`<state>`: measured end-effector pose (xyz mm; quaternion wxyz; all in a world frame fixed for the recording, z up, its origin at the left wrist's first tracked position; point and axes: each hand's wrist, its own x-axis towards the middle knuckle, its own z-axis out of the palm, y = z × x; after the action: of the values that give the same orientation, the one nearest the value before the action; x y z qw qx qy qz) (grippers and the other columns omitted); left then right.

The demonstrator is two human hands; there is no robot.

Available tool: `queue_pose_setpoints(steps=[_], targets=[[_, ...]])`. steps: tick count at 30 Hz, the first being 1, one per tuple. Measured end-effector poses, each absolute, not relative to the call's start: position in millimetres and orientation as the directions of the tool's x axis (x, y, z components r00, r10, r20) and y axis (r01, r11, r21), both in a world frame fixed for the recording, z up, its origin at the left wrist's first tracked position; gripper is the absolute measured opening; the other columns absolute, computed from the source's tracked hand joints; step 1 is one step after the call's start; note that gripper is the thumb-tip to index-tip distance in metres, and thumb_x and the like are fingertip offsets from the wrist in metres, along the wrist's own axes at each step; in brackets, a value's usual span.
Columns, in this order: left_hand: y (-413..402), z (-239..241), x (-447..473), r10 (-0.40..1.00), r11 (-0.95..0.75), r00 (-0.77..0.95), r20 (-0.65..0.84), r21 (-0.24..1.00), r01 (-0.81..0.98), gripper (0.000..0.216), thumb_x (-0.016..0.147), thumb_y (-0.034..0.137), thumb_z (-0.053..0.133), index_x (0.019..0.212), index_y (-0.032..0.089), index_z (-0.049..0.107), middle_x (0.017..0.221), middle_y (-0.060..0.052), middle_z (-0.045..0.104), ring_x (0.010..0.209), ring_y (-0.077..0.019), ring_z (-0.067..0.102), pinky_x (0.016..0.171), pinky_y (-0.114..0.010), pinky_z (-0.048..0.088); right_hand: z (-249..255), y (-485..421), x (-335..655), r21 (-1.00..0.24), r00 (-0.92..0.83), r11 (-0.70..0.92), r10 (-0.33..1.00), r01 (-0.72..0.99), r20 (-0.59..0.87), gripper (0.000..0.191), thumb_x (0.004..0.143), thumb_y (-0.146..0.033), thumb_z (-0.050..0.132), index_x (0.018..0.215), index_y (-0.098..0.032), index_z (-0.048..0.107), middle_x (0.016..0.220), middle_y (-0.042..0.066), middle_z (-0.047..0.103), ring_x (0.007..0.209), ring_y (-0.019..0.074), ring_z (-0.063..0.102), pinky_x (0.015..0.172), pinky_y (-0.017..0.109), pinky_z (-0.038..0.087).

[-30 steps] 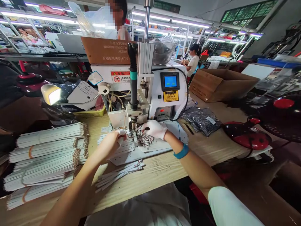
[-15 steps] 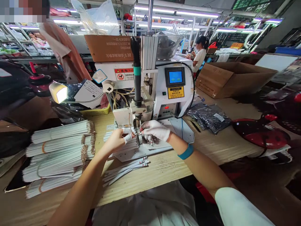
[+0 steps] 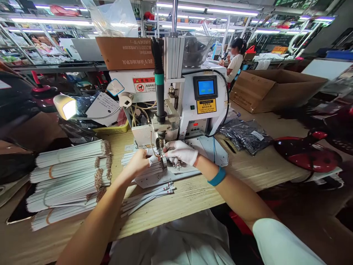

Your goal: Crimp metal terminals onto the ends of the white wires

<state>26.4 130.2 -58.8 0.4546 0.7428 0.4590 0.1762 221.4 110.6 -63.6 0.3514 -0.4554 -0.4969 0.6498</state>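
My left hand (image 3: 142, 160), with white covers on its fingertips, is closed in a pinch just left of the soldering-type head (image 3: 161, 138) of a white bench machine. My right hand (image 3: 184, 152), in a white glove, pinches close to the same tip from the right. Whatever the fingers hold is too small and too hidden to name. White flat strips (image 3: 150, 169) lie on the machine's base plate (image 3: 151, 180) beneath my left hand. Small metal parts (image 3: 176, 163) lie under my right hand. Loose white strips with red-marked ends (image 3: 149, 197) rest on the table in front.
Bundles of white strips (image 3: 66, 180) tied with bands lie at the left. A lit lamp (image 3: 66, 107) stands behind them. A machine screen (image 3: 206, 87) glows blue. On the right are plastic bags (image 3: 248, 136), an open carton (image 3: 275, 88) and a red-black object (image 3: 309, 154). A person (image 3: 235, 62) sits behind.
The person passing at the upper left has gone out of view. Both hands stay at the machine tip, with only slight shifts. The camera view has moved slightly.
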Motion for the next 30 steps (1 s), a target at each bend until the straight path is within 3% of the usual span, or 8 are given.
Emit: queue_pose_setpoints(steps=[16,24,27,30], targets=[[130.4,-49.6,28.2,0.818,-0.112,0.538,-0.202,0.862,0.494,0.02,0.063,0.032,0.056,0.055,0.014,0.051,0.052,0.006,0.038,0.051,-0.0073,0.027,0.05,-0.02,0.021,-66.3,111.6,222.7,-0.959,-0.339,-0.281,0.906,-0.037,-0.252,0.019,0.067,-0.015,0.065,0.081,-0.014,0.053,0.056,-0.004,0.05,0.04,0.0052,0.045,0.032,0.015,0.035],[129.0,-46.5,30.7,0.822,-0.1,0.527,-0.216,0.856,0.507,0.018,0.064,0.031,0.056,0.06,0.014,0.058,0.056,0.004,0.048,0.054,-0.0084,0.035,0.052,-0.02,0.026,-63.9,110.9,222.1,-0.964,-0.377,-0.264,0.894,-0.011,-0.241,0.022,0.066,-0.018,0.067,0.081,-0.014,0.052,0.058,-0.004,0.049,0.041,0.0048,0.044,0.032,0.014,0.034],[127.7,-42.7,27.4,0.824,-0.113,0.527,-0.209,0.85,0.515,0.02,0.065,0.033,0.057,0.062,0.014,0.059,0.056,0.004,0.048,0.052,-0.0081,0.035,0.05,-0.019,0.026,-61.3,112.6,228.8,-0.98,-0.374,-0.188,0.906,0.061,-0.197,0.022,0.068,-0.022,0.065,0.084,-0.015,0.052,0.063,-0.003,0.052,0.044,0.0057,0.046,0.034,0.016,0.036],[122.5,-38.1,20.0,0.794,-0.176,0.571,-0.208,0.82,0.544,0.023,0.068,0.036,0.056,0.062,0.014,0.059,0.054,0.004,0.047,0.051,-0.0081,0.035,0.049,-0.019,0.026,-58.7,119.4,246.1,-0.961,-0.233,0.008,0.971,0.277,-0.059,0.018,0.072,-0.024,0.06,0.086,-0.014,0.056,0.063,-0.002,0.054,0.047,0.0074,0.049,0.038,0.017,0.036]])
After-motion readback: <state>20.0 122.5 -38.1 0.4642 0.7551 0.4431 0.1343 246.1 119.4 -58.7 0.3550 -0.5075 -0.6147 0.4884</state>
